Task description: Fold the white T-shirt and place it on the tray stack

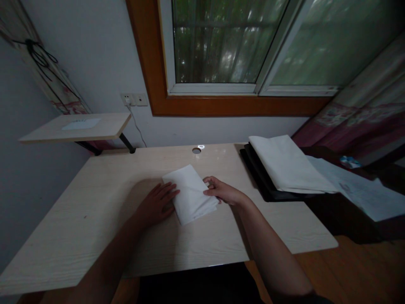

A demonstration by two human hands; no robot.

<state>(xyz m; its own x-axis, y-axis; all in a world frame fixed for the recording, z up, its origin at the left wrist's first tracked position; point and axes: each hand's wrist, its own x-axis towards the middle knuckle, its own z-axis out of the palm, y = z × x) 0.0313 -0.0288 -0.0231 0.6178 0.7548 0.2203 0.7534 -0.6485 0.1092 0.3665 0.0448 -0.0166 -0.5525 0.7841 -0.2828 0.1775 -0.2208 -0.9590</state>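
Note:
A folded white cloth [191, 192] lies in the middle of the light wooden desk [95, 202]. My left hand [158, 202] rests flat beside the cloth's left edge, fingers stretched out and touching it. My right hand [221, 192] is at the cloth's right edge, its fingers curled and pinching that edge.
A stack of white cloths [287, 164] sits on a black tray [262, 181] at the desk's right end, with papers [357, 188] further right. A cable hole [196, 150] is at the desk's back edge. A small raised shelf [79, 126] stands at the back left under a wall socket [134, 99].

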